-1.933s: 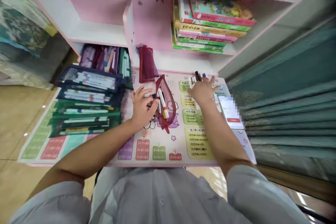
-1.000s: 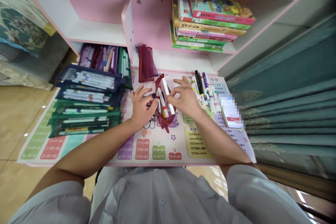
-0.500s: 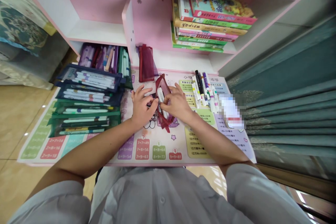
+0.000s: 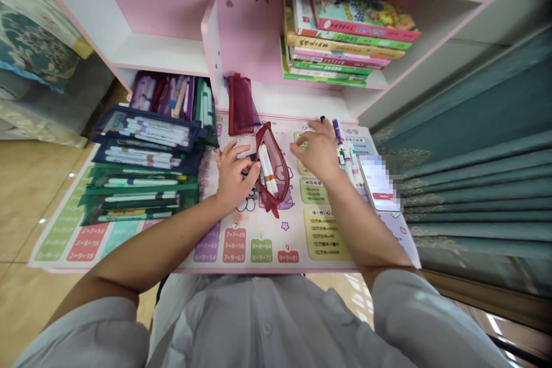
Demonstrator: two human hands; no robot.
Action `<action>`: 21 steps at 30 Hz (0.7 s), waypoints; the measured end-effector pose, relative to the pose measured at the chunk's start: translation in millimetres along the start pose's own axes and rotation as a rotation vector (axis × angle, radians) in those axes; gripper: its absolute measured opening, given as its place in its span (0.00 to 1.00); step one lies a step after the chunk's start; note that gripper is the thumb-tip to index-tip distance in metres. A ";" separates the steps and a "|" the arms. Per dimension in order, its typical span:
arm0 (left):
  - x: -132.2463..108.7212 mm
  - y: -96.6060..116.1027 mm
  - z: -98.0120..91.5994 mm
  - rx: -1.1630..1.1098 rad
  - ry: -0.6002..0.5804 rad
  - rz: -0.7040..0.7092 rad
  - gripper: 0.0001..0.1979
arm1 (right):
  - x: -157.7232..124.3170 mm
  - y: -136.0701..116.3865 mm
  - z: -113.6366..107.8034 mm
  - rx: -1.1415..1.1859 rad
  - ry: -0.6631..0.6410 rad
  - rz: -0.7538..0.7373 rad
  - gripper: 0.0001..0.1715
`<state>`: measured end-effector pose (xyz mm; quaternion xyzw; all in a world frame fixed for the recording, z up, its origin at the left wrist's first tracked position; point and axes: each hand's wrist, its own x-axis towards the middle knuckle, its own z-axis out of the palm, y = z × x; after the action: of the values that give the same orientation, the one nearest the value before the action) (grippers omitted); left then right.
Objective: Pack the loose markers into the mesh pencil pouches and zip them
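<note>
Live at the desk: L hand is curled at the left rim of the red mesh pouch, grip looks pinched on that edge, w/ thumb against the mesh, though the exact hold is partly hidden. Pouch lies flat on the times-table mat, mouth open, white markers inside. R hand is over to the right, grip spread wide, fingers apart above the marker pile, no clear hold on anything. Black marker tip pokes out just past the hand. Phone sits right beside the pile, screen pixelated. Pencil cases stacked left of the pouch, dark red pouch upright by the shelf divider. Risks: if L grip slips, pouch mouth could sag and markers roll out. R hand dropping in fast could scatter the pile, since round barrels roll easily, maybe into the phone or off the surface edge.
</note>
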<state>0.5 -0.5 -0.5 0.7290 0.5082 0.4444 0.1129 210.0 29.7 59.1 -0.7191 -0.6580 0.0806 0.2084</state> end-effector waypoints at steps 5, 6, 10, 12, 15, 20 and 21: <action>0.6 -0.2 -0.3 -0.021 0.017 0.027 0.14 | 31.0 47.5 -5.5 -0.256 0.035 0.282 0.16; 0.7 -0.3 -0.3 -0.021 0.020 0.027 0.14 | 34.6 55.0 -4.7 -0.283 0.024 0.316 0.19; 0.3 -0.4 -0.1 -0.020 0.006 0.017 0.14 | 41.0 72.0 0.0 -0.347 0.012 0.369 0.26; 0.1 -0.2 -0.1 -0.010 -0.003 0.008 0.14 | 42.1 75.3 1.7 -0.359 0.021 0.375 0.28; 0.0 0.4 -0.1 -0.002 0.000 0.005 0.14 | 43.9 79.6 4.2 -0.364 0.028 0.389 0.29; 0.2 0.3 0.0 -0.017 -0.003 -0.002 0.14 | 46.8 84.4 9.3 -0.374 -0.020 0.395 0.28; 0.3 0.2 0.1 -0.014 -0.005 -0.005 0.14 | 46.7 83.9 9.9 -0.380 -0.025 0.395 0.28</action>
<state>0.7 -0.4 -0.2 0.7281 0.5064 0.4460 0.1202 288.3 73.5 23.5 -0.8586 -0.5110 0.0036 0.0422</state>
